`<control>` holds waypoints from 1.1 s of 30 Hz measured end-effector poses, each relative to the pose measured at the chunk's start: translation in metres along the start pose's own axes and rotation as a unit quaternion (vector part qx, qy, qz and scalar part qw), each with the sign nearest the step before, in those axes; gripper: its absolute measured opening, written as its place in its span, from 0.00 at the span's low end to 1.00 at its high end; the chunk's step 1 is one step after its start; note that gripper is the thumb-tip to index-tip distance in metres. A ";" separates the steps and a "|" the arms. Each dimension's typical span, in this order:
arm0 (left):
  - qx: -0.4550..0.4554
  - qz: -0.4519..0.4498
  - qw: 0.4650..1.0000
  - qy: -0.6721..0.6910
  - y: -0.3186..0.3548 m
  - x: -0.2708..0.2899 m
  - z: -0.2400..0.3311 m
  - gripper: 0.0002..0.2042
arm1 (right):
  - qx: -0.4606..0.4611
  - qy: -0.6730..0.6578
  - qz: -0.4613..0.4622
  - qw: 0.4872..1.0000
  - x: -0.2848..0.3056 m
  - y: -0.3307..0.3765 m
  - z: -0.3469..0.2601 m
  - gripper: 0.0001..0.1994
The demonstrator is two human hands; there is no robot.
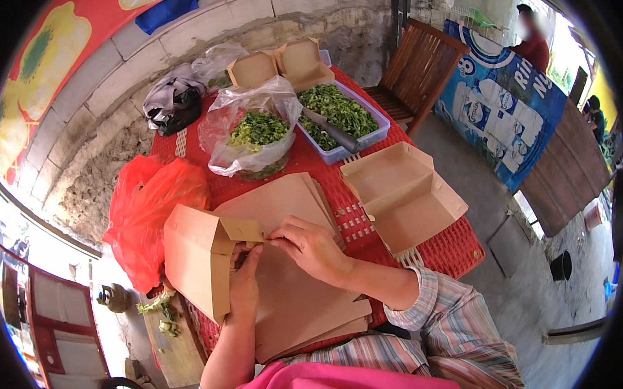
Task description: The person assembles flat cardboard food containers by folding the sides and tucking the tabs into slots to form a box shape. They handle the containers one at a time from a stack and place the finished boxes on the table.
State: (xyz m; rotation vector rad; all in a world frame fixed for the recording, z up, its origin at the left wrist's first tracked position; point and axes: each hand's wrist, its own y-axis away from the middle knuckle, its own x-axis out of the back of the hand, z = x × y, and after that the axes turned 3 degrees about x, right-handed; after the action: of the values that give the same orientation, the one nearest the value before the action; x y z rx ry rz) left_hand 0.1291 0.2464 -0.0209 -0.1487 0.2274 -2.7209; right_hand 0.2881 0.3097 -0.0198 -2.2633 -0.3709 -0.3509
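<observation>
A brown cardboard food box (pixel 198 259), partly folded up, stands tilted over the left side of the table. My left hand (pixel 245 278) grips its near corner, with the fingers partly hidden inside the folded flaps. The fingertips of my right hand (pixel 309 248) pinch at the edge of a flap on the same box. Beneath both hands lies a stack of flat cardboard blanks (pixel 300 311). To the right, a folded box (pixel 407 198) sits with its lid raised.
A red woven-patterned table (pixel 454 247) bears a clear bag of chopped greens (pixel 259 131), a blue-tinted tub of greens (pixel 341 117) with a knife (pixel 337 134), and two open boxes (pixel 282 64). A red plastic bag (pixel 153 213) lies left; a wooden chair (pixel 419 71) stands behind.
</observation>
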 end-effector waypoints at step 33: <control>-0.112 0.001 0.963 -0.245 0.006 0.010 0.004 0.10 | 0.023 -0.046 -0.079 0.996 0.004 0.000 0.005 0.04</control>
State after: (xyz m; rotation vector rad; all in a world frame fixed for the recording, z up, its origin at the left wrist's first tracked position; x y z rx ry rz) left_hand 0.1234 0.2361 -0.0173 -0.8684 0.3836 -2.5473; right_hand 0.2921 0.3144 -0.0217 -2.2160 -0.6019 -0.3175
